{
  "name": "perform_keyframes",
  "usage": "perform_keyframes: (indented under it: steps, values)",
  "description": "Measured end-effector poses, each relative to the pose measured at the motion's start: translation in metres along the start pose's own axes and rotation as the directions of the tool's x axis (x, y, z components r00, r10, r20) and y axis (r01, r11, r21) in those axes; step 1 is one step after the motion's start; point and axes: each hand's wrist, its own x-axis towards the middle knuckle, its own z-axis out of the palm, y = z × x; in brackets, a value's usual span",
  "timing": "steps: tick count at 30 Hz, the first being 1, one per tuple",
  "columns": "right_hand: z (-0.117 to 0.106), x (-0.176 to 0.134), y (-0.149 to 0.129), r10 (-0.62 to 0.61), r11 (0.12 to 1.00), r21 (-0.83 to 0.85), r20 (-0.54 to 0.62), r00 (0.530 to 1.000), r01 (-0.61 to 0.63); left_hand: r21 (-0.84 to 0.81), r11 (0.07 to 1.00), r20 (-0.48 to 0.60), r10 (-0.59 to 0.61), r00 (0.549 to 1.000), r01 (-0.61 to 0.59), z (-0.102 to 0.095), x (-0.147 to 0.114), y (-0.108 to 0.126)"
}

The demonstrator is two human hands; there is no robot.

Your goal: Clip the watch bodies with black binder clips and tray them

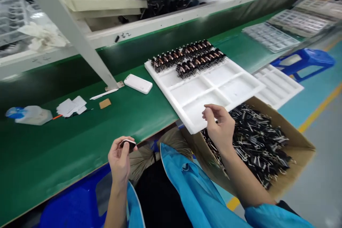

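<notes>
My left hand point(120, 156) is closed around a small black oval piece with a pale edge point(128, 144), pinched between thumb and fingers above the green bench's front edge. My right hand point(220, 126) hovers over the near corner of a white compartment tray point(184, 108). Its fingers are loosely bent, and I see nothing between them. Rows of black binder clips point(197, 64) stand on the tray's far part, with copper-coloured pieces among them. Below my right forearm, a cardboard box point(301, 153) holds a heap of loose black binder clips point(256, 139) with silver handles.
On the green bench point(80, 149) lie a white phone-like case point(138, 83), a white pen point(104, 94), a tan square point(105, 103), white paper slips point(71, 106) and a bottle point(30, 114). A slanted post point(77, 42) rises there. Blue stool point(310, 62) and clear trays point(272, 35) are right.
</notes>
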Motion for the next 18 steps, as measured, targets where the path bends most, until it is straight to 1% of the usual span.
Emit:
perform_keyframes:
  steps: [1,3,5,7,9,11,13,14,16,18]
  values:
    - [0.011,0.003,-0.003,-0.013,0.999,0.039,0.048,0.999,0.011,0.019,1.000,-0.051,-0.002,0.999,0.003,-0.005,0.000,0.001]
    - [0.044,0.000,-0.017,-0.081,0.988,0.147,0.197,0.977,0.052,0.043,0.999,-0.144,-0.011,0.990,0.017,-0.014,-0.002,0.004]
    - [0.086,-0.013,-0.038,-0.165,0.959,0.276,0.342,0.925,0.069,0.050,0.998,-0.206,-0.037,0.978,0.048,-0.026,-0.005,0.007]
    - [0.132,-0.025,-0.066,-0.253,0.918,0.389,0.439,0.862,0.071,0.058,0.995,-0.255,-0.065,0.965,0.083,-0.039,-0.010,0.010]
    - [0.176,-0.029,-0.100,-0.372,0.870,0.478,0.476,0.797,0.121,0.085,0.991,-0.307,-0.070,0.949,0.101,-0.055,-0.017,0.016]
    - [0.218,-0.020,-0.143,-0.514,0.810,0.532,0.444,0.734,0.246,0.119,0.988,-0.356,-0.052,0.933,0.101,-0.072,-0.027,0.023]
    - [0.255,0.002,-0.192,-0.631,0.756,0.503,0.391,0.670,0.419,0.142,0.985,-0.406,-0.030,0.913,0.095,-0.088,-0.039,0.030]
    - [0.270,0.016,-0.217,-0.667,0.739,0.449,0.382,0.640,0.502,0.145,0.985,-0.429,-0.025,0.903,0.097,-0.095,-0.044,0.032]
    - [0.293,0.045,-0.268,-0.722,0.679,0.296,0.433,0.539,0.672,0.134,0.985,-0.463,-0.032,0.886,0.105,-0.106,-0.054,0.032]
    - [0.303,0.069,-0.311,-0.706,0.577,0.101,0.562,0.432,0.810,0.114,0.989,-0.481,-0.032,0.876,0.099,-0.111,-0.061,0.028]
